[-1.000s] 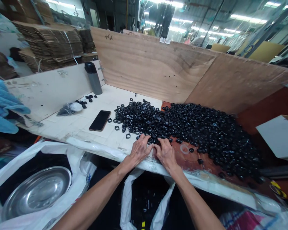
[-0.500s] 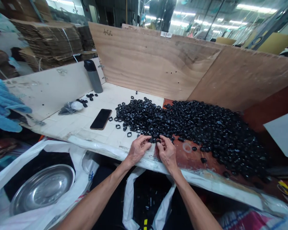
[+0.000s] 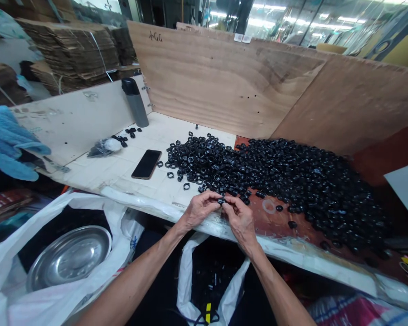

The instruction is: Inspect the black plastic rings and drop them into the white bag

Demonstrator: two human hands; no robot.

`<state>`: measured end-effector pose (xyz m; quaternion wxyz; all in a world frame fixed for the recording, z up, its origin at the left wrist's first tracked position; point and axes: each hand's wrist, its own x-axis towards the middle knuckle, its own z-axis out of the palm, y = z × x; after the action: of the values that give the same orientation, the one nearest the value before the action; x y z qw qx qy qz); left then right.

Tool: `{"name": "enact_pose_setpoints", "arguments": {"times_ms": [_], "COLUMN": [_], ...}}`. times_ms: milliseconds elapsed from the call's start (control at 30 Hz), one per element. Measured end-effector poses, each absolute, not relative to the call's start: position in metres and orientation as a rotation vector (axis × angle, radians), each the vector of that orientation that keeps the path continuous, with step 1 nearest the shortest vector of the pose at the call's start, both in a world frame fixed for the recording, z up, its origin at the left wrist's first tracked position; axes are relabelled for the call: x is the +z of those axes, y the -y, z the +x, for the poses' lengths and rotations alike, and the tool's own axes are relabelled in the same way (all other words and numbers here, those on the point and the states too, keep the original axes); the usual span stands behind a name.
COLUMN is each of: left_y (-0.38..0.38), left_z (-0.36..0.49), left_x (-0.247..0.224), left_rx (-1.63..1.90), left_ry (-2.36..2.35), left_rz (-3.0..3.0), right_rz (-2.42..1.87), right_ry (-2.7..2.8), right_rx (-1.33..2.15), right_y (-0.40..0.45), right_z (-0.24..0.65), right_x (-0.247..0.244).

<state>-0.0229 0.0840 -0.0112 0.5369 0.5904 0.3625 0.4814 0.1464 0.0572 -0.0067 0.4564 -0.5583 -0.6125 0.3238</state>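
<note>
My left hand [image 3: 200,209] and my right hand [image 3: 240,218] meet over the table's front edge, fingertips almost touching. Between them is a small black part [image 3: 221,201], pinched by the fingers of both hands. Just behind my hands lies a heap of black rings [image 3: 204,158] on the pale board. It runs into a larger heap of small black pieces [image 3: 313,181] on the red-brown surface to the right. Below my hands hangs an open white bag [image 3: 187,276] with black pieces inside.
A phone [image 3: 147,164] lies left of the rings, with a grey bottle [image 3: 136,104] behind it. A small plastic bag [image 3: 104,147] sits near the left board. Wooden panels [image 3: 217,81] close off the back. At lower left a metal bowl [image 3: 71,258] rests in a white sack.
My fingertips have come together on the small black part, where before they were apart near the heap's front edge. The whole view has shifted slightly.
</note>
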Motion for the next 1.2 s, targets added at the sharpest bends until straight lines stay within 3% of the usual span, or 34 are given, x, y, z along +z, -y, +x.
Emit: {"name": "enact_pose_setpoints", "arguments": {"times_ms": [200,433,667,967,1200], "left_y": [-0.084,-0.084,-0.084,-0.083,-0.084], "left_z": [-0.023,-0.022,-0.023,-0.021,-0.021], "left_x": [-0.011,-0.017,-0.011,-0.013,-0.014], "left_rx": [1.128,1.161,1.090,1.115,1.124], "left_ry": [-0.882,-0.879,-0.927,-0.848,-0.865], "left_rz": [1.508,1.426,1.361,1.379,1.337], "right_rz": [-1.428,-1.387,-1.278,-1.507,-1.380], "right_ry": [1.653,1.292,1.599,1.624,1.630], "right_rx": [0.658,0.998,0.596,0.591,0.669], "right_y": [-0.058,-0.060,-0.060,-0.060,-0.054], "right_z": [0.146,0.138,0.143,0.145,0.148], "right_x": [0.004,-0.003,-0.002,-0.011,-0.011]}}
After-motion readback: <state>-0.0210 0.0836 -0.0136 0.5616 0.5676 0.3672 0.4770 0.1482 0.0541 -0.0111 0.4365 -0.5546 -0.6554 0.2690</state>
